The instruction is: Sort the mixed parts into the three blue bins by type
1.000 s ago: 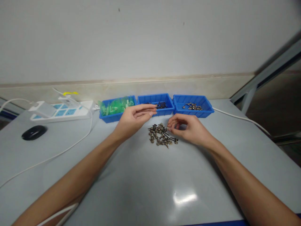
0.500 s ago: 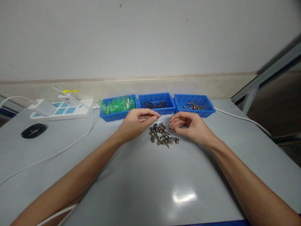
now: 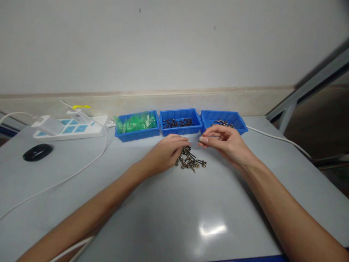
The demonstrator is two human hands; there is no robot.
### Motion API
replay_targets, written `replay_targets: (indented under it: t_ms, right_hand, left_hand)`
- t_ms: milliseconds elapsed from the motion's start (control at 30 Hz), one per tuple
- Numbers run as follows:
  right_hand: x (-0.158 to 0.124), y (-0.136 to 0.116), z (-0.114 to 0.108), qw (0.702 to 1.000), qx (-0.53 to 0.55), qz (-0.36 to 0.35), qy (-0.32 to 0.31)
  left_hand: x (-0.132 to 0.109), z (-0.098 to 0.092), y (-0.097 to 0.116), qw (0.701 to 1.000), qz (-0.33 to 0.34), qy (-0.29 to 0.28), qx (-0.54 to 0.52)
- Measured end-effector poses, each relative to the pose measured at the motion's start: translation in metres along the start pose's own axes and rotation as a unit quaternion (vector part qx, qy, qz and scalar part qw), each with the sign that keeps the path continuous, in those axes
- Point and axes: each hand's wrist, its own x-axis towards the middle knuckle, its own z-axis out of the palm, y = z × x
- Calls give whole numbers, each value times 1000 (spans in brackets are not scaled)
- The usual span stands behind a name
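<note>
A small pile of mixed dark and brassy screws lies on the grey table between my hands. My left hand reaches over the pile's left side, its fingers bent and drawn together; whatever is at its fingertips is hidden. Just right of the pile, my right hand is raised a little with thumb and forefinger pinched on a small screw, of which only a bit shows. Behind it stands the right blue bin with light metal screws, partly covered by the hand. Dark screws fill the middle blue bin.
The left blue bin holds a green plastic bag with small pieces. At the left are a white power strip with plugs, a black mouse and a white cable. A wall rises behind the bins.
My left hand has come down and toward me onto the pile's left side, its palm turning down. My right hand has turned and risen slightly, still pinching, toward the right bin.
</note>
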Motion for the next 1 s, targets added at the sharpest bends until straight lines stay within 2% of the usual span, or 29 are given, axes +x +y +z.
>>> replay_targets:
  t_ms: [67, 167, 233, 267, 333, 400, 467, 533, 700, 900, 1000]
  right_hand:
    - [4, 3, -3, 995, -17, -46, 92]
    - [8, 8, -9, 959, -66, -127, 247]
    - [8, 9, -11, 935, -110, -163, 296]
    - [8, 10, -11, 930, -134, -171, 296]
    - [5, 10, -8, 936, -184, -171, 247]
    - [2, 13, -3, 945, -244, -160, 150]
    - [-1, 17, 3, 941, -296, -152, 60]
    - [-2, 22, 8, 933, -328, -145, 17]
    - [-1, 32, 11, 933, -338, -124, -21]
    - [0, 30, 5, 931, -347, -103, -37]
    - [1, 28, -1, 940, -321, -103, -45]
  left_hand:
    - [-2, 5, -3, 997, 26, -33, 59]
    - [-4, 7, -5, 993, 25, -51, 102]
    - [-4, 7, -5, 993, 20, -55, 105]
    - [-3, 6, -5, 993, 18, -57, 104]
    - [-3, 5, -4, 993, 9, -56, 101]
    - [-3, 4, -5, 994, 1, -50, 96]
    - [-3, 2, -5, 995, -5, -43, 88]
    - [-4, 1, -6, 996, -10, -38, 80]
    - [-4, -5, -10, 996, -16, -43, 72]
    - [-4, -13, -15, 995, -39, -39, 87]
    - [-4, -16, -14, 995, -36, -31, 83]
